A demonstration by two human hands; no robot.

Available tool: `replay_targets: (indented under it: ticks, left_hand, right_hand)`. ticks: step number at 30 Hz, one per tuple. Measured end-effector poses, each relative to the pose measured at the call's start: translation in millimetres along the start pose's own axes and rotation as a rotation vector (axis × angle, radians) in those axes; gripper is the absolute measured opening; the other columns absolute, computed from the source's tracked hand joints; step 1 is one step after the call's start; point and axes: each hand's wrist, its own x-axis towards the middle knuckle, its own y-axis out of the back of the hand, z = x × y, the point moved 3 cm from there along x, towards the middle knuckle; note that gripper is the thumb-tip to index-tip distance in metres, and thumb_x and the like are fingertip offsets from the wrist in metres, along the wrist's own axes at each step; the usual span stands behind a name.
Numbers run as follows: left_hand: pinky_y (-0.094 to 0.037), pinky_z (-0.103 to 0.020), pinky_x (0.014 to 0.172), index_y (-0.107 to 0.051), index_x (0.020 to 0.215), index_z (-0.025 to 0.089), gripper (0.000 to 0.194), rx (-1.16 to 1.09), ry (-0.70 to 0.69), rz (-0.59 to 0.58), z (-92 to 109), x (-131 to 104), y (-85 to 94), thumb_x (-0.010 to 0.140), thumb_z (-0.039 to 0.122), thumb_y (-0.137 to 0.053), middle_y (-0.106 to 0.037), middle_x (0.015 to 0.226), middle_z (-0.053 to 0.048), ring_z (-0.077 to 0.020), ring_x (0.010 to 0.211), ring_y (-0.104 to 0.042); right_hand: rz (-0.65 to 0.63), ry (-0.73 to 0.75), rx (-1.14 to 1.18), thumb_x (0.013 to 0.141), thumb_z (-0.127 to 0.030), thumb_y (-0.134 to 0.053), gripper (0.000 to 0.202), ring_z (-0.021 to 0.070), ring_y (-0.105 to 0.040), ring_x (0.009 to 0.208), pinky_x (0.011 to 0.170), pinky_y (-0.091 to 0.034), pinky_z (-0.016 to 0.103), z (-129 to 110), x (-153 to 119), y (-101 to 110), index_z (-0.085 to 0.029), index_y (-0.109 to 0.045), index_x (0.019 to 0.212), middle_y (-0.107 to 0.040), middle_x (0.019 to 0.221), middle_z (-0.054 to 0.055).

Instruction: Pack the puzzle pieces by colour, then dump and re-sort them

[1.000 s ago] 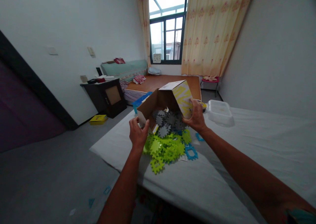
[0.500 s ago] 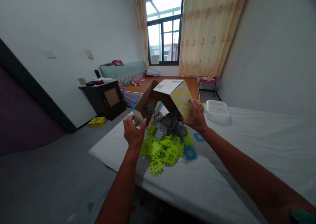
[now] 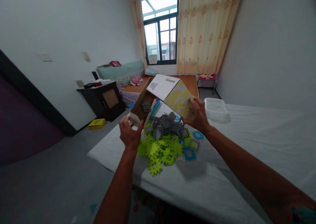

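A white and yellow cardboard box (image 3: pixel 165 85) is tilted above the bed, its brown inside partly visible. My left hand (image 3: pixel 130 131) grips its open flap on the left. My right hand (image 3: pixel 198 115) is closed on the yellow-patterned side. One grey gear-shaped piece (image 3: pixel 145 106) shows inside the flap. Below the box, a heap of dark grey pieces (image 3: pixel 168 123) rests against bright green pieces (image 3: pixel 163 150). Blue pieces (image 3: pixel 189 154) lie at the right edge of the pile.
A clear plastic container (image 3: pixel 216 109) stands on the white-sheeted bed (image 3: pixel 256 131) right of the pile. Behind are a dark cabinet (image 3: pixel 102 102) and a wooden bed platform (image 3: pixel 190 82). A yellow box (image 3: pixel 97 123) lies on the floor at left.
The box has turned, showing more of its white face, and its right part has lifted off the grey pieces. More of the grey heap is visible. Both hands still hold the box.
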Motion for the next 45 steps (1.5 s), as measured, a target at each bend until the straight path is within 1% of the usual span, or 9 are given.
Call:
replay_targets:
  ticks: [5,12,21,26,28,31,37,41,45]
  left_hand:
    - [-0.048,-0.040,0.097,-0.053,0.119,0.020,0.054,0.049,-0.171,-0.113,-2,-7,-7.0,0.079,0.053,-0.066,-0.056,0.122,-0.015,-0.0282,0.119,-0.052]
    - [-0.043,-0.046,0.104,-0.056,0.119,0.021,0.050,0.067,-0.351,-0.166,-1,-2,-4.0,0.080,0.051,-0.067,-0.059,0.119,-0.015,-0.0307,0.121,-0.053]
    - [-0.047,-0.043,0.099,-0.057,0.119,0.022,0.049,0.135,-0.505,-0.172,-15,-4,-6.0,0.080,0.049,-0.068,-0.062,0.115,-0.014,-0.0299,0.116,-0.057]
    - [-0.049,-0.039,0.097,-0.060,0.115,0.023,0.041,0.121,-0.637,-0.395,-6,-16,-18.5,0.083,0.048,-0.064,-0.065,0.112,-0.013,-0.0274,0.113,-0.060]
    - [-0.050,-0.039,0.097,-0.062,0.113,0.023,0.037,0.104,-0.674,-0.474,-1,-21,-21.4,0.084,0.047,-0.062,-0.066,0.110,-0.012,-0.0268,0.111,-0.061]
    - [-0.050,-0.039,0.096,-0.063,0.112,0.024,0.033,0.097,-0.710,-0.512,3,-25,-22.2,0.086,0.044,-0.061,-0.067,0.110,-0.012,-0.0269,0.112,-0.061]
    - [-0.049,-0.039,0.097,-0.061,0.117,0.025,0.034,0.068,-0.743,-0.594,7,-30,-23.9,0.085,0.037,-0.062,-0.066,0.115,-0.011,-0.0268,0.115,-0.059]
    - [-0.041,-0.047,0.105,-0.059,0.120,0.026,0.036,0.087,-0.812,-0.591,15,-33,-23.0,0.084,0.031,-0.063,-0.062,0.129,-0.010,-0.0292,0.124,-0.053]
    - [-0.026,-0.057,0.112,-0.051,0.128,0.024,0.047,0.101,-0.751,-0.570,18,-28,-22.1,0.083,0.028,-0.062,-0.058,0.135,-0.010,-0.0321,0.131,-0.045]
  right_hand:
    - [0.122,-0.200,-0.026,0.073,-0.046,-0.068,0.099,0.0421,-0.024,0.138,0.110,-0.024,0.067,22,-8,13,-0.020,-0.012,0.150,-0.026,0.148,0.020]
    - [0.189,-0.236,-0.008,0.072,-0.046,-0.069,0.098,0.0389,-0.029,0.136,0.109,-0.030,0.062,23,-24,25,-0.020,-0.014,0.149,-0.030,0.144,0.019]
    - [0.071,-0.128,-0.060,0.070,-0.041,-0.074,0.103,0.0408,-0.030,0.135,0.108,-0.031,0.064,25,-34,30,-0.023,-0.013,0.151,-0.031,0.145,0.018]
    - [0.000,-0.003,-0.078,0.071,-0.036,-0.073,0.096,0.0393,-0.032,0.135,0.107,-0.032,0.062,27,-44,29,-0.028,-0.020,0.150,-0.032,0.147,0.015]
    - [-0.088,0.066,-0.086,0.073,-0.034,-0.072,0.087,0.0378,-0.033,0.135,0.107,-0.032,0.062,26,-47,29,-0.030,-0.027,0.148,-0.035,0.147,0.013]
    - [-0.221,0.144,-0.105,0.077,-0.034,-0.069,0.072,0.0354,-0.035,0.134,0.109,-0.031,0.059,23,-47,32,-0.033,-0.039,0.143,-0.040,0.146,0.009]
    - [-0.283,0.201,-0.113,0.078,-0.028,-0.069,0.067,0.0331,-0.036,0.133,0.110,-0.030,0.055,22,-31,48,-0.037,-0.045,0.140,-0.041,0.148,0.004]
    - [-0.166,0.098,-0.067,0.073,-0.034,-0.073,0.075,0.0358,-0.035,0.132,0.110,-0.028,0.056,28,-18,54,-0.031,-0.043,0.141,-0.040,0.146,0.008]
    - [0.054,-0.164,0.033,0.068,-0.042,-0.075,0.091,0.0359,-0.037,0.131,0.109,-0.032,0.055,42,-15,59,-0.023,-0.034,0.147,-0.040,0.142,0.013]
